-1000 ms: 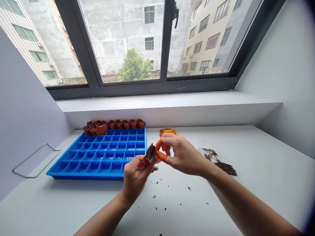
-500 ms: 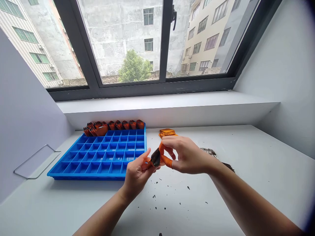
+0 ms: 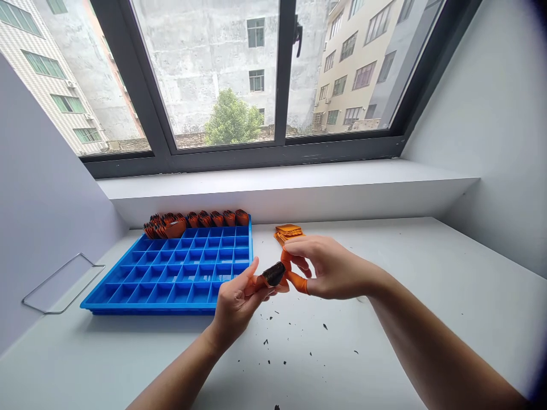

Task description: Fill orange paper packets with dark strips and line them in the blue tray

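Observation:
My left hand [image 3: 239, 293] is closed with its fingertips and thumb on a small dark, rough-surfaced packet [image 3: 273, 274] with an orange-brown edge showing at its left end. On the packet's right end, my right hand [image 3: 329, 267] curls its thumb and index finger. Both of those fingers wear orange finger cots [image 3: 298, 282]. The packet hangs above the table, tilted, and the fingers hide part of it. Just behind my right hand lies a stack of flat orange packets [image 3: 289, 230]. A blue compartment tray [image 3: 149, 308] stands left of my hands.
Orange-and-black packets [image 3: 175, 228] stand bunched along the tray's back row. Dark crumbs [image 3: 325, 327] are scattered over the white table [image 3: 367, 376]. A bent wire frame [image 3: 55, 273] leans at the left wall. A window ledge [image 3: 290, 185] bounds the table's back.
The dark packet has turned from steeply tilted to flatter, and my right hand has shifted slightly right. The dark pieces beside my right wrist are now hidden by the arm.

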Action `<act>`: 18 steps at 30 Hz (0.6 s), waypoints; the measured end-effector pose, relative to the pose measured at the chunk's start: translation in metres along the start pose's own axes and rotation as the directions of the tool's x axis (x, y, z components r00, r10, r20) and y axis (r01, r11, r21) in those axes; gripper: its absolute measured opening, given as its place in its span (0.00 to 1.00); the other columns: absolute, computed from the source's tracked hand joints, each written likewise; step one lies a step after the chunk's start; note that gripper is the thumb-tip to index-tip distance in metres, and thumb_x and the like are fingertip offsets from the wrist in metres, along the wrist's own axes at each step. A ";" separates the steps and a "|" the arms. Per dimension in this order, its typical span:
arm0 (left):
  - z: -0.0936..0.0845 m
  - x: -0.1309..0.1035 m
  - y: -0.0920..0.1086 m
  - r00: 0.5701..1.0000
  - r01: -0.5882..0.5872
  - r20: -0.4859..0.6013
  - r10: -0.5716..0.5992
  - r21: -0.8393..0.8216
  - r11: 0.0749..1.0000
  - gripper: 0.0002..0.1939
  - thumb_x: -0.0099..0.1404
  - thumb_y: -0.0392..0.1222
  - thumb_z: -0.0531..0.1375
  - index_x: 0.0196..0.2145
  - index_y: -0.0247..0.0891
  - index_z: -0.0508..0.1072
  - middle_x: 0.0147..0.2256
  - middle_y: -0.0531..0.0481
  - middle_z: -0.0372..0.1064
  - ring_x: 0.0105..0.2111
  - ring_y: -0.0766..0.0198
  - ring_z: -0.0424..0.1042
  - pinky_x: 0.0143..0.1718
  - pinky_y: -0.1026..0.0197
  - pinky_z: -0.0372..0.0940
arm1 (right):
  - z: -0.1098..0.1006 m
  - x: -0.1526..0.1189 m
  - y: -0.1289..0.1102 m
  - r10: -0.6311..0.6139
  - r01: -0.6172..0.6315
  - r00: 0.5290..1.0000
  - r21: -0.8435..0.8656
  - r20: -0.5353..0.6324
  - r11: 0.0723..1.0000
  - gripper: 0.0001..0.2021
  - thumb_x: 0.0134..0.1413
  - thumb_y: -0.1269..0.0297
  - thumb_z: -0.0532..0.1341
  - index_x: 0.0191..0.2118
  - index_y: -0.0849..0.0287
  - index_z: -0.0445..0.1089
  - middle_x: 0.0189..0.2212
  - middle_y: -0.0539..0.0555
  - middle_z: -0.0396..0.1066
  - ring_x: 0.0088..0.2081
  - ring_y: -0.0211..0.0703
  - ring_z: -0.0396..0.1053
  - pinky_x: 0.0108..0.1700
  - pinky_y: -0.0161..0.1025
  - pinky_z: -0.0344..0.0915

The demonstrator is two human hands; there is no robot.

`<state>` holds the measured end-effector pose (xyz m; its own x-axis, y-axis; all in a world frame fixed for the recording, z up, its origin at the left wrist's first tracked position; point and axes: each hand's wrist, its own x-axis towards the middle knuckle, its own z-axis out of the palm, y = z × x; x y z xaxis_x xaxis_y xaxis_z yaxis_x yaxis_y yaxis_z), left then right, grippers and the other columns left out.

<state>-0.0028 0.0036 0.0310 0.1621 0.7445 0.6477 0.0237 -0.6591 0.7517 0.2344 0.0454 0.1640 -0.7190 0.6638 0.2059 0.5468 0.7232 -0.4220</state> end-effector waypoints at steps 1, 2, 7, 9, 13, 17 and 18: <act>-0.001 0.000 0.001 1.000 -0.012 0.011 0.012 0.005 1.000 0.33 0.76 0.39 0.67 0.74 0.40 0.65 0.45 0.43 0.86 0.37 0.55 0.88 0.37 0.56 0.86 | -0.001 -0.001 0.001 -0.001 0.001 1.000 -0.003 0.004 1.000 0.06 0.54 0.65 0.66 0.31 0.55 0.68 0.27 0.46 0.69 0.29 0.36 0.62 0.32 0.36 0.55; -0.001 0.001 0.001 1.000 -0.018 0.024 0.017 0.020 1.000 0.31 0.76 0.38 0.66 0.73 0.40 0.67 0.46 0.43 0.86 0.38 0.55 0.88 0.39 0.55 0.86 | -0.002 -0.001 0.002 -0.001 0.001 1.000 -0.005 0.008 1.000 0.05 0.54 0.65 0.66 0.31 0.55 0.68 0.27 0.46 0.69 0.29 0.36 0.63 0.32 0.36 0.55; -0.005 0.003 0.007 0.994 -0.024 0.105 0.011 0.124 0.992 0.17 0.79 0.36 0.62 0.61 0.41 0.81 0.46 0.47 0.86 0.45 0.52 0.87 0.49 0.51 0.85 | -0.006 -0.004 0.008 -0.007 0.007 1.000 -0.003 0.026 1.000 0.05 0.56 0.62 0.66 0.34 0.56 0.70 0.27 0.46 0.70 0.29 0.36 0.64 0.32 0.36 0.56; -0.005 0.003 0.008 0.993 -0.030 0.113 0.016 0.128 0.991 0.16 0.79 0.36 0.61 0.60 0.41 0.81 0.45 0.47 0.86 0.44 0.53 0.87 0.47 0.53 0.85 | -0.008 -0.006 0.009 -0.013 0.013 0.999 0.002 0.036 1.000 0.05 0.56 0.61 0.66 0.34 0.56 0.71 0.28 0.46 0.71 0.30 0.36 0.64 0.31 0.36 0.56; -0.004 0.002 0.006 0.995 -0.038 0.097 0.026 0.130 0.991 0.15 0.79 0.34 0.60 0.57 0.39 0.82 0.42 0.46 0.86 0.41 0.53 0.88 0.40 0.58 0.85 | -0.014 -0.010 0.011 -0.005 0.005 0.999 -0.011 0.052 1.000 0.02 0.53 0.66 0.66 0.34 0.56 0.72 0.28 0.47 0.71 0.30 0.36 0.66 0.31 0.35 0.56; -0.003 0.000 0.004 0.995 -0.025 0.095 0.011 0.147 0.989 0.13 0.80 0.34 0.60 0.55 0.37 0.82 0.39 0.46 0.86 0.40 0.52 0.88 0.35 0.62 0.84 | -0.017 -0.011 0.012 0.000 0.001 0.999 -0.011 0.053 1.000 0.02 0.53 0.68 0.66 0.33 0.56 0.72 0.28 0.47 0.71 0.30 0.36 0.65 0.30 0.35 0.57; -0.002 -0.001 0.004 0.996 -0.019 0.091 0.005 0.145 0.989 0.13 0.80 0.35 0.60 0.55 0.36 0.82 0.40 0.45 0.86 0.40 0.52 0.88 0.34 0.62 0.83 | -0.017 -0.011 0.013 -0.005 0.005 0.999 -0.008 0.052 1.000 0.02 0.54 0.68 0.66 0.33 0.56 0.72 0.28 0.47 0.71 0.30 0.36 0.65 0.31 0.35 0.57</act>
<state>-0.0052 0.0007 0.0338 0.2516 0.7281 0.6376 0.1636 -0.6813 0.7135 0.2571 0.0505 0.1712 -0.7430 0.6495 0.1615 0.5466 0.7281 -0.4138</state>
